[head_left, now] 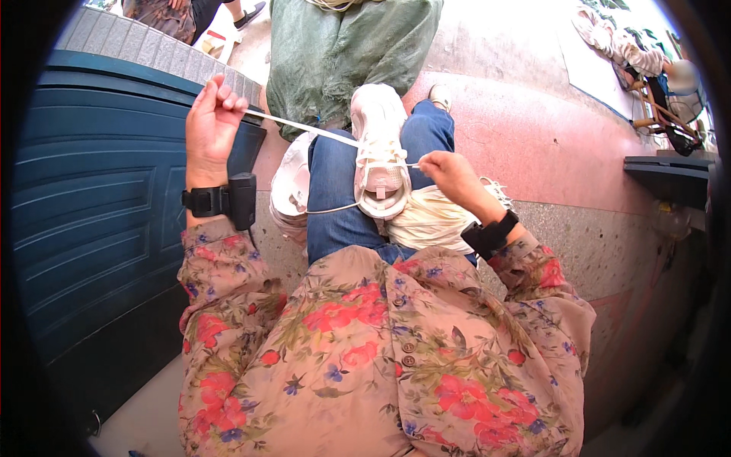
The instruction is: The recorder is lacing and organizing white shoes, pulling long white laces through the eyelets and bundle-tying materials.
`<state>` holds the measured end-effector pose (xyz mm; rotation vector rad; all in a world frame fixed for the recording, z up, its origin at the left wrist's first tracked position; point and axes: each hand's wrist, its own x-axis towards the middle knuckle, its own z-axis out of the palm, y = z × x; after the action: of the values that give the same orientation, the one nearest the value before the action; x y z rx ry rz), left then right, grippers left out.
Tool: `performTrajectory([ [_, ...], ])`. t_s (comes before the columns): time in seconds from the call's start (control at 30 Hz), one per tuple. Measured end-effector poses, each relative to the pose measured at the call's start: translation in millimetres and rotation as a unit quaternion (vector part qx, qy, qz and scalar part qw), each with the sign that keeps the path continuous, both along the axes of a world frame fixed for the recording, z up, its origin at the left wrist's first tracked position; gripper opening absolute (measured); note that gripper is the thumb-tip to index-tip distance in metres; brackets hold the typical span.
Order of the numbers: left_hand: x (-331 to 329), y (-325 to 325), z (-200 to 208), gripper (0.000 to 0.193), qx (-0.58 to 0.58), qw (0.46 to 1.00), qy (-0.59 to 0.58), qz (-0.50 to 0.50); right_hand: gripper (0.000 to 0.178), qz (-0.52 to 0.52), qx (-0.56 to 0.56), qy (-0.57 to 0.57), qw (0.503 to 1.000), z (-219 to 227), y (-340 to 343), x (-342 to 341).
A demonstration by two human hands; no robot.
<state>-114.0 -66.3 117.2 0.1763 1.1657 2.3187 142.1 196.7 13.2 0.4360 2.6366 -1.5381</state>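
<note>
A white sneaker [378,141] rests on my lap between my jeans-clad legs, its toe pointing away and its heel opening toward me. Pinched in the raised fingers of my left hand [214,118] is a white shoelace [297,125], pulled taut from the shoe's lacing out to the left. To the right of the shoe, my right hand [451,174] has its fingers closed on a short stretch of lace beside the eyelets. Another thin lace strand curves from the shoe's collar over my left thigh.
More white shoes [292,179] sit beside my left leg. A bundle of cream laces [434,215] lies by my right thigh. A large green sack [346,57] stands ahead. Along the left runs a dark blue panelled door [106,175]. Other people are at the far left and far right.
</note>
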Motion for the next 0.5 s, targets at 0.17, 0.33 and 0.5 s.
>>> performTrajectory([
  [0.17,45.9,9.7,-38.5,0.019,-0.364,0.915,0.159,-0.077,0.010,0.088,0.213,0.093,0.969,-9.8,-16.6,0.3],
  [0.33,115.4,25.8,-89.6,0.018,-0.486,0.821,0.204,-0.221,0.007,0.065,0.295,0.153,0.941,-24.5,-17.8,-6.4],
  [0.5,138.3,26.2,-102.2,0.015,-0.542,0.752,0.334,-0.168,0.010,0.077,0.330,0.145,0.930,-26.3,-26.5,-12.3],
])
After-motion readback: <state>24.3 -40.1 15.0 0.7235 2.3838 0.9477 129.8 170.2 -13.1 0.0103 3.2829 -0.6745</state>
